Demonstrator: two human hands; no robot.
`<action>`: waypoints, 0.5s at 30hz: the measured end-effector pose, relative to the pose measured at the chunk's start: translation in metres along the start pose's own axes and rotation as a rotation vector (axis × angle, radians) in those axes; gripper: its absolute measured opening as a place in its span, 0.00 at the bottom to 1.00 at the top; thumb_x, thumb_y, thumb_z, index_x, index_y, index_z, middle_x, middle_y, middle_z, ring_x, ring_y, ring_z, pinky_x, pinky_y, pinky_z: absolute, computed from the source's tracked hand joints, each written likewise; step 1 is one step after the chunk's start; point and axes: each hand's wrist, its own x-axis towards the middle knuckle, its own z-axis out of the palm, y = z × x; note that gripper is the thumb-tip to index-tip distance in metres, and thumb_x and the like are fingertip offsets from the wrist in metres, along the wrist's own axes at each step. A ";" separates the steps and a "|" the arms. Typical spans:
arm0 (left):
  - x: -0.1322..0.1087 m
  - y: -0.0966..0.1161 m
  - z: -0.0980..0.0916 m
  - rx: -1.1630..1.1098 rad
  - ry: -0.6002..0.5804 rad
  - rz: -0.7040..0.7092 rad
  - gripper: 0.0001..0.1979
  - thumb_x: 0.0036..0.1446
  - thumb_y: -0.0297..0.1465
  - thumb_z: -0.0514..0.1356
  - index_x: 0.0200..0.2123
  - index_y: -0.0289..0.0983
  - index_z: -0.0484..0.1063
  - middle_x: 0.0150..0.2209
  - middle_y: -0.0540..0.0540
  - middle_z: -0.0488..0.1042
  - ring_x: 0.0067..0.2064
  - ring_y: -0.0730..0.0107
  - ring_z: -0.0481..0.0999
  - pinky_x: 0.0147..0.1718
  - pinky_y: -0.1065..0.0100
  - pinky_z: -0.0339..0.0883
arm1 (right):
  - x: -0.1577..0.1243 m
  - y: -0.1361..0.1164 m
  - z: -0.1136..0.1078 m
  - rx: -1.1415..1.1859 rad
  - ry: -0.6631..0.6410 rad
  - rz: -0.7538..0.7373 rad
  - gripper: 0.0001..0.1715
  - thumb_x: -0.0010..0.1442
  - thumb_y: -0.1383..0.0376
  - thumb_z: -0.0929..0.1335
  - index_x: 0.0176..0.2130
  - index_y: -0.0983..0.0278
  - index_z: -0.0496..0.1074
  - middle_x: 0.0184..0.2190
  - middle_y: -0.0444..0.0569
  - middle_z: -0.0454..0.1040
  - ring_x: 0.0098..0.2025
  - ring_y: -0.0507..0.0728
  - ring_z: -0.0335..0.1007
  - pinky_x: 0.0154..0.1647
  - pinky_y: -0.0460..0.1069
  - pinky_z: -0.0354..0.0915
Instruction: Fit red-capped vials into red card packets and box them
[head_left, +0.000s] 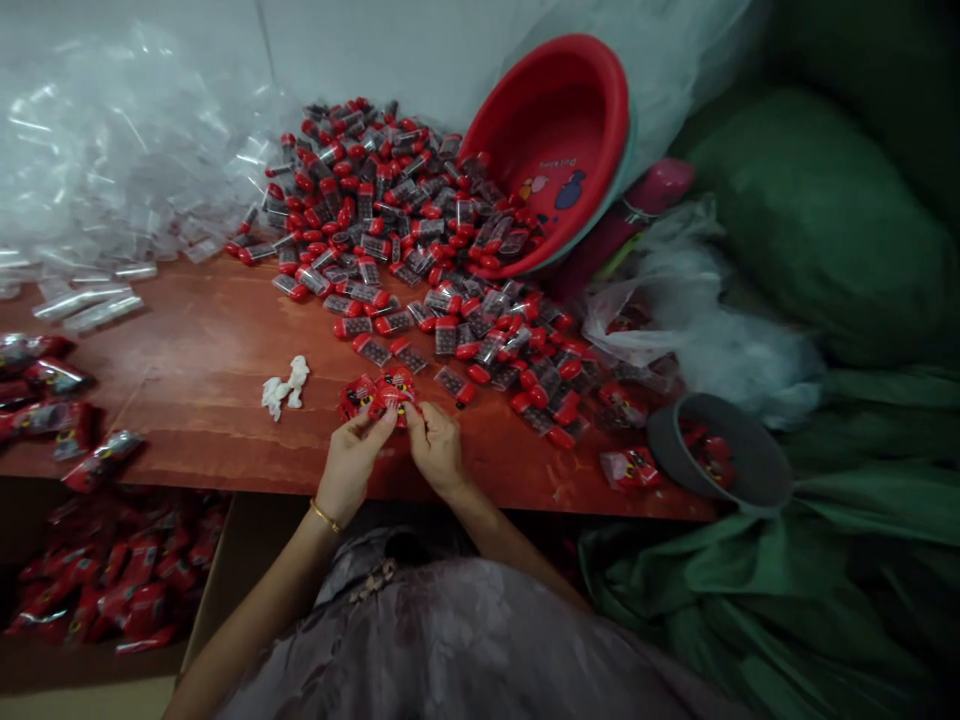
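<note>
My left hand (351, 462) and my right hand (438, 446) meet near the front edge of the table, both closed in a pinch. Between their fingertips is a small red printed plastic wrapper (394, 388) with yellow and black marks; fingers hide part of it. Another red wrapper (355, 397) lies touching it on the left. Just beyond my hands spreads a large heap of small clear containers with red caps (375, 200), dark dotted contents showing inside. One such container (453, 384) lies close to my right hand. A crumpled white tissue (286, 386) rests left of my hands.
A red basin (555, 130) leans at the back of the table (195, 340). Clear plastic tubes (112, 160) are piled back left. Red wrapped packets (52, 400) lie at the left edge, more in a box (217, 590) below. A grey bowl (675, 440) stands at right.
</note>
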 end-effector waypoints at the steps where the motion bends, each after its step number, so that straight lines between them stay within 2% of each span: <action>1: 0.000 0.000 0.002 -0.019 0.008 -0.007 0.24 0.27 0.40 0.73 0.29 0.32 0.77 0.27 0.46 0.77 0.25 0.73 0.73 0.23 0.73 0.68 | 0.000 0.000 0.000 -0.044 -0.007 -0.049 0.18 0.63 0.63 0.58 0.26 0.64 0.68 0.22 0.48 0.70 0.27 0.54 0.63 0.30 0.48 0.60; 6: 0.011 0.002 0.000 -0.091 0.062 -0.010 0.23 0.23 0.36 0.74 0.27 0.32 0.76 0.25 0.48 0.77 0.24 0.75 0.73 0.25 0.73 0.69 | 0.013 0.002 -0.014 -0.176 -0.112 -0.206 0.16 0.64 0.64 0.58 0.37 0.67 0.72 0.32 0.52 0.75 0.37 0.55 0.67 0.40 0.49 0.63; 8: 0.017 0.005 -0.001 -0.095 0.075 -0.002 0.23 0.23 0.35 0.74 0.27 0.32 0.76 0.26 0.48 0.77 0.25 0.75 0.74 0.25 0.73 0.68 | 0.027 0.008 -0.026 -0.288 -0.121 -0.176 0.16 0.64 0.61 0.60 0.44 0.67 0.71 0.41 0.54 0.74 0.44 0.58 0.66 0.47 0.52 0.60; 10: 0.021 0.006 -0.002 -0.091 0.074 0.000 0.23 0.25 0.35 0.74 0.28 0.32 0.76 0.26 0.48 0.77 0.24 0.74 0.74 0.24 0.73 0.68 | 0.040 0.019 -0.039 -0.551 -0.131 -0.067 0.19 0.62 0.59 0.62 0.48 0.67 0.69 0.49 0.58 0.70 0.50 0.63 0.62 0.51 0.58 0.56; 12: 0.022 0.006 -0.001 -0.089 0.057 -0.019 0.21 0.27 0.35 0.73 0.28 0.32 0.75 0.25 0.48 0.77 0.24 0.74 0.74 0.24 0.73 0.68 | 0.044 0.032 -0.050 -0.754 -0.209 -0.008 0.20 0.60 0.62 0.63 0.51 0.67 0.68 0.52 0.59 0.68 0.53 0.65 0.58 0.53 0.61 0.53; 15: 0.023 0.005 -0.001 -0.097 0.000 -0.096 0.21 0.29 0.37 0.73 0.28 0.32 0.74 0.24 0.47 0.77 0.23 0.73 0.74 0.23 0.73 0.67 | 0.030 0.051 -0.068 -0.797 -0.360 -0.125 0.22 0.59 0.72 0.61 0.52 0.60 0.69 0.56 0.53 0.66 0.59 0.63 0.52 0.57 0.61 0.47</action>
